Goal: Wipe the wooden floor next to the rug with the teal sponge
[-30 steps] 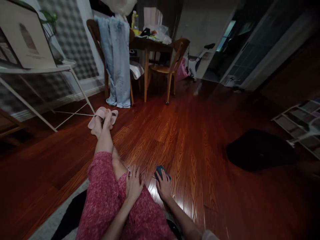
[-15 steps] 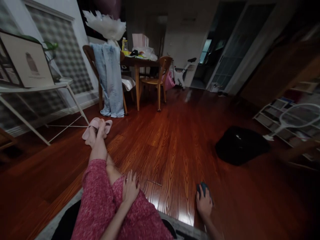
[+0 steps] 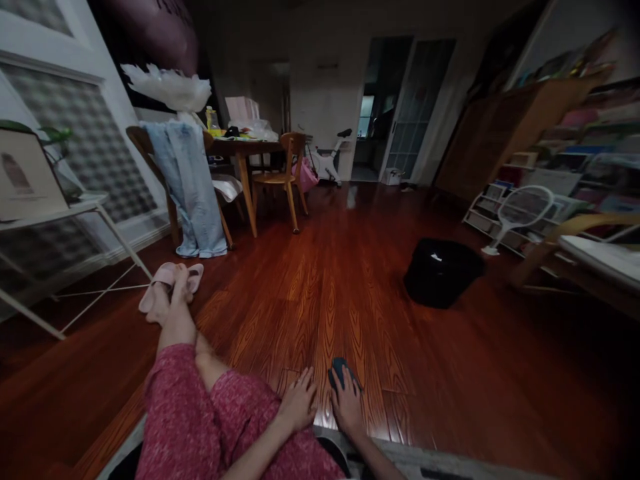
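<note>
The wooden floor (image 3: 325, 287) is filling the middle and running far back to a doorway (image 3: 367, 113). The table (image 3: 233, 148) is standing far left, with jeans (image 3: 193, 193) hanging over a chair near it. Farther right, a black bin (image 3: 443, 277) is standing well apart from both hands, so floorboards are stretching between. Red trousers (image 3: 183, 413) are covering the crossed legs at near left, and a grey edge (image 3: 450, 460) is running along the near right. The left hand (image 3: 299, 402) is reaching past the trousers' right side, its fingers stretching forward, loosely straight. The right hand (image 3: 347, 405) is lying just right of it, gripping a small dark blue item (image 3: 338, 365); its thumb is staying out of sight. The item is sitting under those fingers, its far end poking out beyond the tips, with floor showing around it.
</note>
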`<control>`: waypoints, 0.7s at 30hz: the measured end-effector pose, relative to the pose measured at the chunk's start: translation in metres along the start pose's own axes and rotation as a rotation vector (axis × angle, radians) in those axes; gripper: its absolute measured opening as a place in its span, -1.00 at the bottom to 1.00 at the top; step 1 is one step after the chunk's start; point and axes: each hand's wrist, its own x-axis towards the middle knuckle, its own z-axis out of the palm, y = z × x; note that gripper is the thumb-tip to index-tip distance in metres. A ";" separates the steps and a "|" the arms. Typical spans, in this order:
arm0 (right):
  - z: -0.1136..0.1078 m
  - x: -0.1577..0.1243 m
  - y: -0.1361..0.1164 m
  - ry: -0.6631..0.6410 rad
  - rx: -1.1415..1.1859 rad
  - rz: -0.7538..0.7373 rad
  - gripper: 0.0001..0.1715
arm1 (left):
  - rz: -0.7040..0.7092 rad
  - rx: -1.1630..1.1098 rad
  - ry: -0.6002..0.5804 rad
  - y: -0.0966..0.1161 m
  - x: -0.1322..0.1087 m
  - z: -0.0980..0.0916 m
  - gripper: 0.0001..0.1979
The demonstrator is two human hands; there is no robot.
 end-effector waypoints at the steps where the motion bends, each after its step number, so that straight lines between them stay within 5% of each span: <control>1: -0.005 0.005 0.008 -0.034 0.018 -0.068 -0.37 | -0.035 -0.004 -0.024 -0.001 0.001 -0.001 -0.25; 4: -0.023 0.014 0.051 -0.088 0.049 -0.204 -0.38 | -0.128 -0.012 -0.047 -0.005 0.001 -0.007 -0.21; 6: -0.035 0.013 0.092 -0.037 0.034 -0.165 -0.38 | -0.145 -0.015 -0.039 -0.007 -0.001 -0.011 -0.21; 10: -0.054 -0.004 0.175 0.161 -0.062 0.228 -0.37 | -0.169 -0.009 -0.036 -0.007 -0.001 -0.014 -0.21; 13: -0.063 -0.021 0.214 0.294 -0.116 0.580 -0.31 | -0.184 0.007 -0.058 -0.006 0.001 -0.013 -0.20; 16: -0.064 -0.026 0.217 0.429 -0.110 0.790 -0.28 | -0.186 0.021 -0.083 -0.006 0.005 -0.011 -0.19; 21: -0.049 -0.003 0.162 0.628 -0.079 0.883 -0.28 | -0.200 0.025 -0.089 -0.005 0.009 -0.009 -0.16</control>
